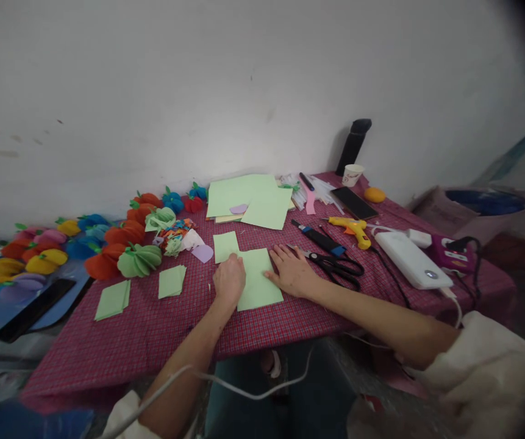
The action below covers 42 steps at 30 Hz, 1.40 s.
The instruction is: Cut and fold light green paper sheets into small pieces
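A light green sheet of paper (258, 286) lies on the checked tablecloth between my hands. My left hand (229, 280) is curled at its upper left edge, fingers pinched together on the paper; the fingertips are partly hidden. Flat and spread, my right hand (293, 272) rests along the sheet's right edge. Just beyond my left hand lies a smaller green piece of paper (225, 246). Black-handled scissors (335, 263) lie beside my right hand, their tips close to its fingers.
Small green stacks (171, 282) and paper pumpkins (139, 261) are on the left. Larger green sheets (244, 189) lie at the back. To the right are a box cutter (319, 238), a yellow glue gun (351, 228), a phone (354, 202) and a white power bank (408, 259).
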Each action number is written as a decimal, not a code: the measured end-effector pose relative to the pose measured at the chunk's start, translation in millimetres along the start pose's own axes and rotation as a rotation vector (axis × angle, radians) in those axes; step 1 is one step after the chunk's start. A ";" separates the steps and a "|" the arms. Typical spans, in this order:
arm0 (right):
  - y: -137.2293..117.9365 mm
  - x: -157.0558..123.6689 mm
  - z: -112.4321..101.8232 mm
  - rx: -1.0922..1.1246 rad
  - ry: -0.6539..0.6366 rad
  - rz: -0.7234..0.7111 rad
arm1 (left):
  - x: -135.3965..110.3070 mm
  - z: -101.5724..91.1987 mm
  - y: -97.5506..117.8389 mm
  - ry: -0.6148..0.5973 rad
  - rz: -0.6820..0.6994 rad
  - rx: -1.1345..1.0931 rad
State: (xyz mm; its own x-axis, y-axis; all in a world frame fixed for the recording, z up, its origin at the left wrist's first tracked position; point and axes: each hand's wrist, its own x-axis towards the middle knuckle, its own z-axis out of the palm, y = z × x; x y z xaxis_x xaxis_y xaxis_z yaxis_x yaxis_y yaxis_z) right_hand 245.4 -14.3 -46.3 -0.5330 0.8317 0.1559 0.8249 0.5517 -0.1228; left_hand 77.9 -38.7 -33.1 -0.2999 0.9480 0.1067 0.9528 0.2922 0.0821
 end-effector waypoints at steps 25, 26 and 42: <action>-29.1 24.4 9.2 0.091 0.122 -0.311 | -1.4 -3.0 -1.8 -0.023 -0.006 0.109; -29.1 24.3 9.6 0.088 0.123 -0.314 | -2.1 -2.6 -2.5 -0.028 -0.013 0.116; -29.3 24.9 17.0 0.094 0.133 -0.345 | -5.0 -7.2 -0.9 -0.106 0.431 0.186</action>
State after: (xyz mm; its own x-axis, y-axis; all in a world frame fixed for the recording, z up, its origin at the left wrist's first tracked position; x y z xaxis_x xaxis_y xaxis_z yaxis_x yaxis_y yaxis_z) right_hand 204.8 -8.7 -55.5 -0.7418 0.5842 0.3292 0.5774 0.8061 -0.1294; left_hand 78.2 -44.6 -26.6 0.1214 0.9926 -0.0106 0.9844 -0.1217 -0.1273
